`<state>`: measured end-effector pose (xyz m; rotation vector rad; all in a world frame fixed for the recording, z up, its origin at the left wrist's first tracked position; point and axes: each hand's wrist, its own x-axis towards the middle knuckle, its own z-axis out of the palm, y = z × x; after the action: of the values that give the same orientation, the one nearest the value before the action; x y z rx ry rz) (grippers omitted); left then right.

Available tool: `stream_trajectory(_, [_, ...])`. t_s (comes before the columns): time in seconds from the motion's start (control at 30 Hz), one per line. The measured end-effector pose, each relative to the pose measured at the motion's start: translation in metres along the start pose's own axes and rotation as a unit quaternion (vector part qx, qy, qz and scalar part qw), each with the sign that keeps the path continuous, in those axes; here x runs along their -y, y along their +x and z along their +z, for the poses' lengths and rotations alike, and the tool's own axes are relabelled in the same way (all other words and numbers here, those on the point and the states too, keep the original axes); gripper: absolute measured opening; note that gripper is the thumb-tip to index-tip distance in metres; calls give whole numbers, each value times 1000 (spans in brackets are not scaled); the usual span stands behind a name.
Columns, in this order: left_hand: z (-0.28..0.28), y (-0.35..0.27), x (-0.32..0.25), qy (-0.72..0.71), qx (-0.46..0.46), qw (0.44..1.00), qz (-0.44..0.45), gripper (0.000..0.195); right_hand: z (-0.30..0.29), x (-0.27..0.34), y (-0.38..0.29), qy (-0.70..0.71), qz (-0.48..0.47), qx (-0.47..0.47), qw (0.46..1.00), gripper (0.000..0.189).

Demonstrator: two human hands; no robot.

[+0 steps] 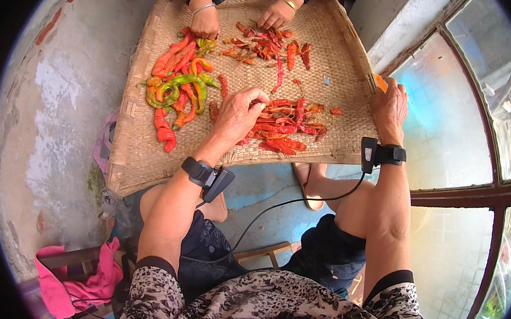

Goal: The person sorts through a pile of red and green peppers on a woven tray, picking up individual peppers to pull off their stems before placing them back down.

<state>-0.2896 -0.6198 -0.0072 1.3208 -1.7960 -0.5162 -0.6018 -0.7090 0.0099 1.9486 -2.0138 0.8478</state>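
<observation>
A woven bamboo tray [333,89] spreads before me with several heaps of chili peppers on it. My left hand [241,113] is over the near heap of dried red chilies [280,127], thumb and forefinger close together; whether something small is between them I cannot tell. At the tray's right rim is my right hand [390,107], fingers curled beside an orange object [381,83] mostly hidden behind it. Fresh red and green chilies [178,83] lie in a pile on the left. Farther off sits another heap of shrivelled dried chilies [264,45].
Across the tray, another person's two hands [206,23] touch chilies. A framed window [452,121] stands close on the right, a peeling wall [62,99] on the left. A black cable [274,206] runs from my wrist device. Pink cloth [78,289] hangs at lower left.
</observation>
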Motion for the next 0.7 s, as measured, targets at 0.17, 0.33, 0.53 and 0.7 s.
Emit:
stream_trajectory(0.17, [2, -7, -9, 12, 25, 999, 26, 9, -12, 96, -28, 281, -259, 183, 906, 44])
stream_trajectory(0.33, [7, -4, -13, -4, 19, 999, 38, 14, 10, 119, -38, 103, -339, 225, 908, 13])
stream_trajectory(0.53, [-21, -3, 3, 49, 14, 999, 1, 27, -9, 80, -12, 152, -215, 22, 964, 10])
stream_trajectory(0.7, [-38, -1, 43, 151, -3, 988, -33, 26, -15, 9, 3, -14, 1, -10, 1000, 14])
